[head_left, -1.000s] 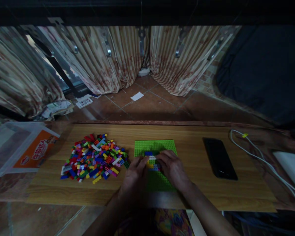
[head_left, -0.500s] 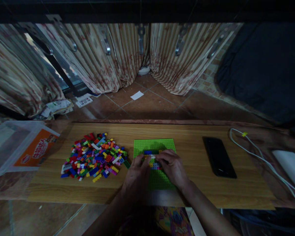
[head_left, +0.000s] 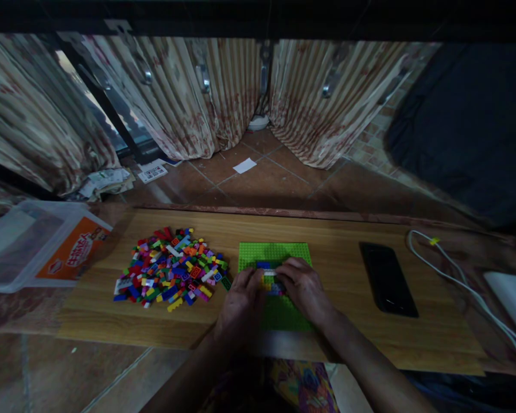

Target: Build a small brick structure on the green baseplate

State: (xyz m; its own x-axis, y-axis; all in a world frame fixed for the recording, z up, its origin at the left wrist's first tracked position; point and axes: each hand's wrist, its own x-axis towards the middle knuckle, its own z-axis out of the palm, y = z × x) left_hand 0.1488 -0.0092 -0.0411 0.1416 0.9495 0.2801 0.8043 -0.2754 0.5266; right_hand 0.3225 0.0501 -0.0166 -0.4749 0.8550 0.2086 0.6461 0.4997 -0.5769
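A green studded baseplate (head_left: 279, 249) lies on the wooden board, and a small build of toy bricks (head_left: 268, 282) in blue, yellow, grey and other colours stands on it. Across the build, between my fingertips, runs a white toy brick (head_left: 270, 273). My left hand (head_left: 239, 301) is closed at the left end of this brick, with its fingers bent. From the right, my right hand (head_left: 303, 287) is closed with thumb and fingertips at its other end. My fingers cover both sides of the build.
Left of the baseplate is a heap of loose toy bricks (head_left: 171, 269). A clear plastic box (head_left: 34, 258) with an orange label stands farther left. On the right lie a black phone (head_left: 387, 280), a white cable (head_left: 464, 281) and a white device (head_left: 509, 295).
The whole view has shifted slightly as my head moved. Both hands stay at the build; my fingers have shifted a little, and the white brick shows more clearly between them.
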